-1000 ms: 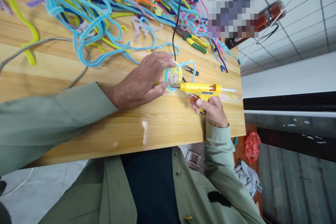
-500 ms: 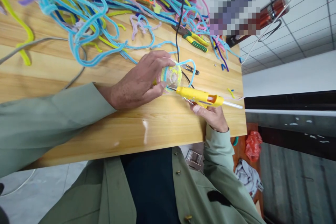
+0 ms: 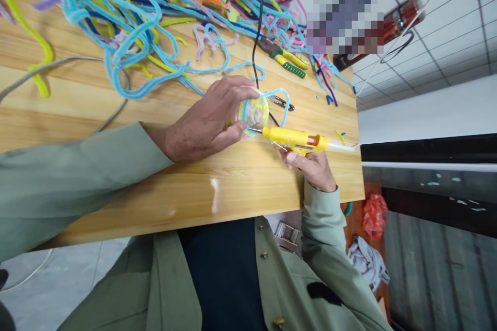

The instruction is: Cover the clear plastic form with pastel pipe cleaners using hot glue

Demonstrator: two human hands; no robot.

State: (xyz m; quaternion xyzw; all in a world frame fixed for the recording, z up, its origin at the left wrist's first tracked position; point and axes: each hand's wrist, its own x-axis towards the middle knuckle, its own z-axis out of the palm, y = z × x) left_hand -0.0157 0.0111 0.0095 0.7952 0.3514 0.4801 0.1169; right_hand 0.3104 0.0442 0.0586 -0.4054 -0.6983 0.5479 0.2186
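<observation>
My left hand is closed round a small coiled disc of pipe cleaners, yellow, blue and pink, held just above the wooden table. A light blue pipe cleaner tail loops out from the disc. My right hand grips a yellow glue gun by its handle. The gun's metal nozzle touches the lower edge of the disc. A white glue stick pokes out of the gun's back end, and its black cord runs up across the table.
A big tangle of coloured pipe cleaners covers the far part of the table. Green and yellow pliers and small black scissors lie beyond the disc. A grey cable crosses the left side. The table's right edge is close to my right hand.
The glue gun tilted down and then levelled again, its nozzle staying at the disc's lower edge. My left hand kept hold of the disc.
</observation>
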